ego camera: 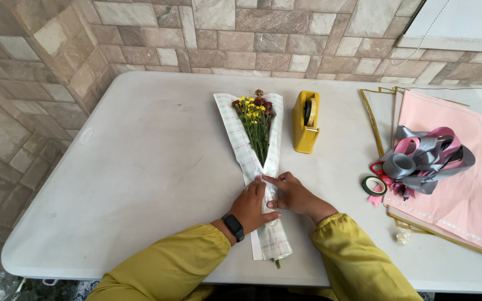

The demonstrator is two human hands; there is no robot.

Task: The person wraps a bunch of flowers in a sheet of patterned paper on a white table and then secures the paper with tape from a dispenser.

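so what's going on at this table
A person in yellow sleeves presses both hands on a small bouquet wrapped in checked paper, lying on a white table. The left hand and right hand meet at the narrow middle of the wrap. A yellow tape dispenser stands beside it; ribbons and pink sheets lie to the right.

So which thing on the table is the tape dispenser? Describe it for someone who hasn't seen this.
On the white table, find the bouquet in checked paper that both hands press at the middle. Just to its right stands the tape dispenser. It is the only solid yellow block, unlike the ribbons and the pink sheets farther right.
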